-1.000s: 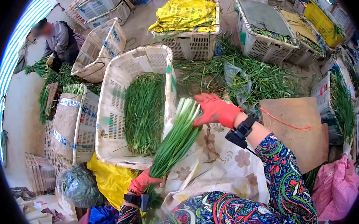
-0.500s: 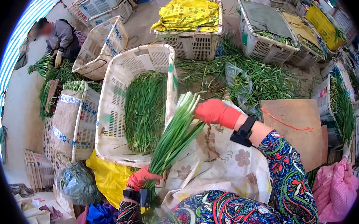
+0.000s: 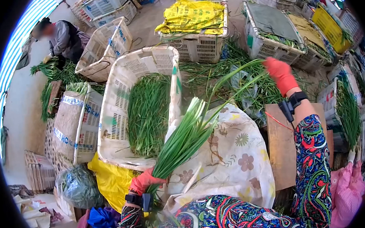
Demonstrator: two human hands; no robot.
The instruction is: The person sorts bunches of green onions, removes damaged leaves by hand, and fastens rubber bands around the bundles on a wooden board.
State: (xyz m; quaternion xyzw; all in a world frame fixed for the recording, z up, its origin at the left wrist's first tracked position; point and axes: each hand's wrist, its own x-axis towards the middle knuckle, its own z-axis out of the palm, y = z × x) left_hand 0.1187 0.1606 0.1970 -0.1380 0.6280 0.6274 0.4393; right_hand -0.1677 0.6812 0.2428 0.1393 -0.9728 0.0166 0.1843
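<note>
My left hand (image 3: 146, 180), in a red glove, is closed around the lower part of a bunch of garlic chives (image 3: 179, 145). The bunch slants up to the right over my lap, its white ends on top. My right hand (image 3: 280, 73), also red-gloved, is raised at the upper right with its fingers closed on a few long chive leaves (image 3: 234, 95). These leaves stretch from the top of the bunch to the right hand. A patterned cloth (image 3: 242, 152) with flower prints covers my lap under the bunch.
A white plastic crate (image 3: 107, 118) with loose greens stands just left of the bunch. Beyond my lap, a heap of greens (image 3: 263, 87) lies on the floor. A brown board (image 3: 281, 166) is by my right forearm. A co-worker (image 3: 65, 39) crouches at the far left.
My right hand has moved from the white ends of the bunch up and to the right, drawing a few leaves out. My left hand stays around the bunch.
</note>
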